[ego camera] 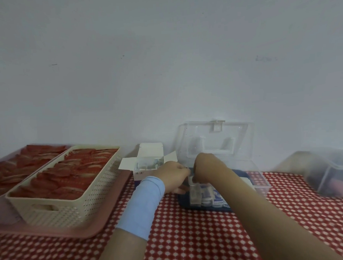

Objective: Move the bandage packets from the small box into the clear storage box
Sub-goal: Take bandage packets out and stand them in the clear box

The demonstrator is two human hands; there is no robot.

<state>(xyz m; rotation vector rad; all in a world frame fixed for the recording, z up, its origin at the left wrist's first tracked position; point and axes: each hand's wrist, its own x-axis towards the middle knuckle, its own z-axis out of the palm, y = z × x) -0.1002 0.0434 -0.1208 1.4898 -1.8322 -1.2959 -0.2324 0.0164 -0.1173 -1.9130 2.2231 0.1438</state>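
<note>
— What are the hands up to?

— They meet over the near left corner of the clear storage box (pixel 261 184). The right hand (pixel 205 167) has its fingers curled down around the top of a strip of bandage packets (pixel 194 192), which hangs upright into the box.

— And the left hand (pixel 172 175)?

— It wears a pale blue wristband (pixel 144 204). Its fingers are curled, with the tips right against the right hand at the top of the strip. Whether it really pinches the strip I cannot tell; that spot is blurred.

— Where are the other packets?

— Some white and blue packets (pixel 214 198) already lie in the clear storage box, whose lid (pixel 217 139) stands open against the wall. The small box (pixel 146 167) sits just left of it, flaps open, with more packets showing inside.

— And around them?

— A tabletop under a red cloth with white dots (pixel 192 238). To the left, a cream perforated basket (pixel 71 204) full of red items stands on a pink tray (pixel 76 232). Far right, another clear container (pixel 332 173), blurred. Behind everything, a plain white wall (pixel 163 60).
</note>
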